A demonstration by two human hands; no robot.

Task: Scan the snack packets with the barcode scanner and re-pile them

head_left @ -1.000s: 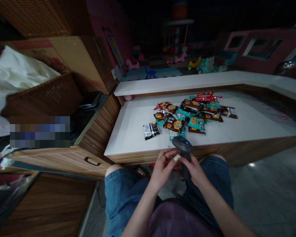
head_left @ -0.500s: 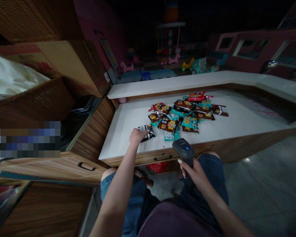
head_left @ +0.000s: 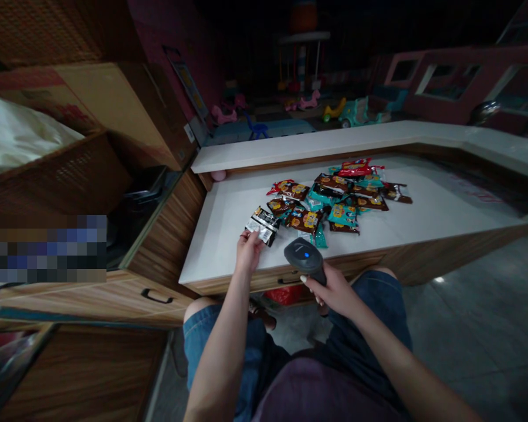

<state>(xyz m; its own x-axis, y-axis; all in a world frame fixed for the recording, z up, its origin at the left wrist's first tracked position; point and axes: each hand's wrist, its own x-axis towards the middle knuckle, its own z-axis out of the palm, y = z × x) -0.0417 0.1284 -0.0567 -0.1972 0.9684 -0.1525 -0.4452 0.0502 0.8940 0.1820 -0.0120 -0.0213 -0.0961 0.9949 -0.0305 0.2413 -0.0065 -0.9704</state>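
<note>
Between the thumb and fingers of my left hand (head_left: pixel 249 251) is a black snack packet (head_left: pixel 264 225), tilted up with its white label and barcode facing me. My right hand (head_left: pixel 335 291) is wrapped round the handle of a dark barcode scanner (head_left: pixel 303 255), which has a small blue light on top. The scanner's head points toward the packet, a short way to its right. Just beyond lies a loose pile of snack packets, among them a brown packet (head_left: pixel 305 221), a teal packet (head_left: pixel 344 215) and a red packet (head_left: pixel 356 167).
The packets lie on a white counter (head_left: pixel 220 234) with a raised ledge (head_left: pixel 290 149) behind. A wooden cabinet (head_left: pixel 158 246), a wicker basket (head_left: pixel 57 181) and a cardboard box (head_left: pixel 114 111) stand at left. A red bag (head_left: pixel 284 295) sits beneath the counter.
My left hand has lifted and tilted the black packet, turning its label toward me. My right hand has brought the scanner leftward, closer to the packet.
</note>
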